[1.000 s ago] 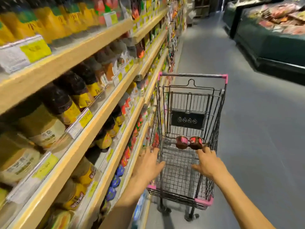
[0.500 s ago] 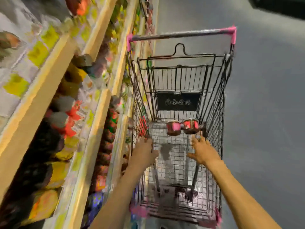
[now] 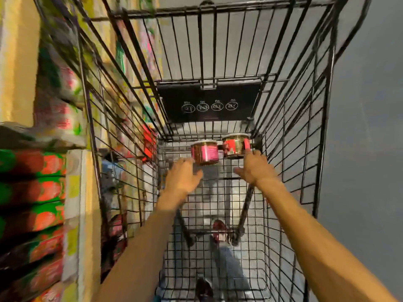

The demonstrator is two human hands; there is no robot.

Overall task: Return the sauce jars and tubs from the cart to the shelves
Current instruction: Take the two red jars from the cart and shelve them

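Observation:
Two sauce jars stand side by side on the wire floor at the far end of the black cart (image 3: 290, 131). The left jar (image 3: 205, 152) has a pink label, the right jar (image 3: 236, 146) a red one. Both my arms reach down into the basket. My left hand (image 3: 182, 178) is open, its fingertips just short of the pink jar's lower left side. My right hand (image 3: 255, 167) is open too, with its fingers at the right jar's lower right edge; whether they touch is blurred. A third dark red jar or lid (image 3: 219, 233) shows near the cart's under-frame.
Wooden shelves (image 3: 78, 192) packed with red and green packets and jars run along the left, close against the cart's side. Grey floor (image 3: 366, 127) lies to the right. A black warning plate (image 3: 208, 103) hangs on the cart's far wall.
The view has tilted down and closed in on the cart basket. Both hands have moved forward into the cart, nearer the two jars.

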